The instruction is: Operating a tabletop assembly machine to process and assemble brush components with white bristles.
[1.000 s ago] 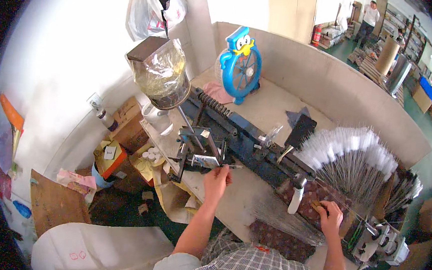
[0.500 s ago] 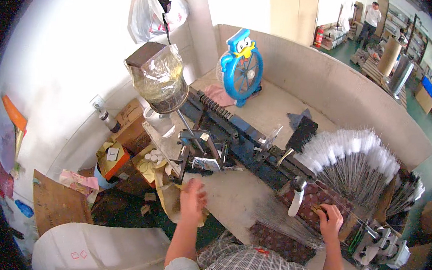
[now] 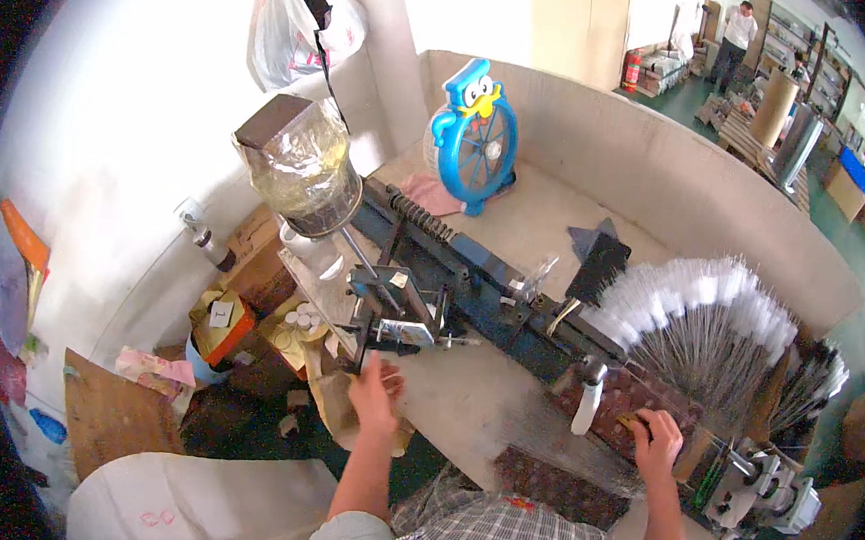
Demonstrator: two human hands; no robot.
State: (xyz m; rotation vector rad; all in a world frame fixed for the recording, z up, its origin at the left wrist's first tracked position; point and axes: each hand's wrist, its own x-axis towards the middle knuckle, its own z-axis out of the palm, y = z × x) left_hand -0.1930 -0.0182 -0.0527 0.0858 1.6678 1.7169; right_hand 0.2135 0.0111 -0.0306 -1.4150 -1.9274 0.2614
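My left hand is just below the black bracket of a bench machine, its fingers bent. Whatever lies between them is too small and blurred to name. At the right, my right hand pinches a small yellowish, metal-looking piece over a dark red patterned cloth. A white-handled lever stands just left of that hand. Thin wires lie spread on the bench between the hands. Behind the right hand fans a large bundle of white-tipped wire brushes.
The long dark machine bed runs diagonally across the bench. A plastic-wrapped hopper rises at its left end, and a blue duck-shaped fan stands behind. A metal clamp unit is at the right. Boxes stand at the left.
My left hand has drawn its fingers in and moved slightly up, closer to the bracket. The right hand stays at the cloth with its small piece. The whole view has shifted a little.
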